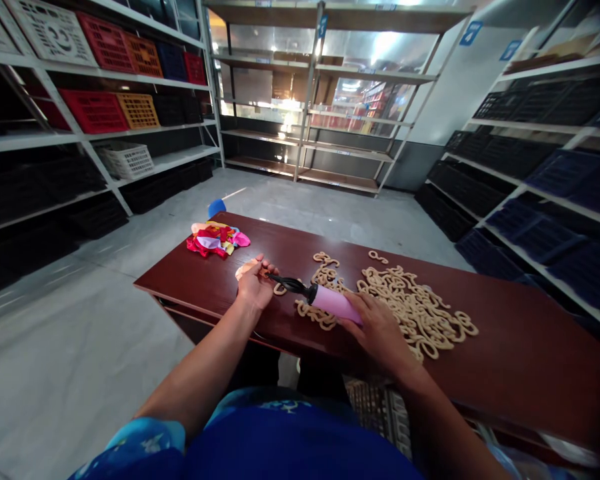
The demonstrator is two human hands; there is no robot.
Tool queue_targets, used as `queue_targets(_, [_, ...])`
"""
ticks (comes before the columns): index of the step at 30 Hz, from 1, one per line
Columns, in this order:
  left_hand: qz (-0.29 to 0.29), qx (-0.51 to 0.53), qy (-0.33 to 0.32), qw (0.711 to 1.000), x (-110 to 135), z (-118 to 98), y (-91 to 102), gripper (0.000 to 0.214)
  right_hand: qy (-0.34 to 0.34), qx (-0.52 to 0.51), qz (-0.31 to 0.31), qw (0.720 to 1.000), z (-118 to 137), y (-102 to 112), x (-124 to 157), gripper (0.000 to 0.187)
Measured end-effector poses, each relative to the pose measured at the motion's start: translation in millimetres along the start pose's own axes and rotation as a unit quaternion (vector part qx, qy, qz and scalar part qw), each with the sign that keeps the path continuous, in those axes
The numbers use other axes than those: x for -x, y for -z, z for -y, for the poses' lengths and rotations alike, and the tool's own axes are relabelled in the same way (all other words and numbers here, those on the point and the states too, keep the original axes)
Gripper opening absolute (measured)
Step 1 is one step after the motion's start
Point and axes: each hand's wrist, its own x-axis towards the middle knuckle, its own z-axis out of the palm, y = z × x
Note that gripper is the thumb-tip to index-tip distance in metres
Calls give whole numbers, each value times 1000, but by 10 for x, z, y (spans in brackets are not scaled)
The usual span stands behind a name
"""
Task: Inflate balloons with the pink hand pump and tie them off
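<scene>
Closed around the near end of a pink pump (331,302), my right grip (376,328) has its fingers folded over the barrel and presses it down on the counter (510,353). The pump lies on its side, its black nozzle (289,285) pointing left toward my other hand. My left grip (254,284) is pinched together at the nozzle's tip, thumb and fingers clamped on a limp beige balloon (243,269) whose loose end spills out to the far left of my knuckles. Whether the balloon's neck is actually on the nozzle I cannot tell; my fingers cover the spot.

Just right of the pump, and partly under it, a heap of beige balloons (420,308) sprawls in curls across the middle of the counter, with a few strays at its far edge. Near the far left corner lies a smaller pile of coloured balloons (215,240), red, pink and yellow, well apart from my hands. Something round and blue (217,207) shows just beyond that corner.

On the shelves to the left stand red crates (95,110), an orange crate (138,110) and a white basket (126,160); I cannot make out what they hold. Dark crates (505,107) fill the shelves on the right.
</scene>
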Motion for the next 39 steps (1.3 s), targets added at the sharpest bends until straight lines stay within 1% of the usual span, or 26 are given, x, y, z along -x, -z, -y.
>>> queue_targets(5, [-16, 11, -9, 1000, -28, -3, 47, 14, -1, 5, 10, 1000, 7, -1, -9, 47])
queue_targets(14, [-10, 18, -21, 1000, -46, -11, 94, 16, -4, 33, 25, 999, 51, -23, -21, 46])
queue_targets(18, [-15, 2, -27, 1000, -25, 30, 87, 19, -10, 35, 30, 999, 77, -41, -23, 45])
queue_targets(23, [-27, -15, -62, 998, -10, 101, 78, 21, -14, 19, 15, 1000, 129, -39, -44, 45])
queue_targets(26, [-31, -22, -87, 995, -39, 101, 100, 19, -9, 15, 14, 1000, 145, -21, -61, 45])
queue_targets(28, [-33, -27, -93, 995, -52, 101, 114, 22, -5, 17, 17, 1000, 160, -8, -74, 45])
queue_targets(31, [-35, -23, -82, 996, -42, 140, 126, 29, -8, 17, 15, 1000, 214, -1, -96, 44])
queue_targets(33, [-28, -11, -71, 997, -25, 191, 132, 29, -11, 14, 11, 1000, 273, -8, -111, 43])
queue_targets(36, [-26, 10, -55, 998, -14, 251, 147, 24, -13, 11, 9, 1000, 357, -30, -133, 41])
queue_targets(39, [-27, 32, -16, 999, -29, 217, 163, 17, -14, 13, 11, 1000, 391, -43, -159, 40])
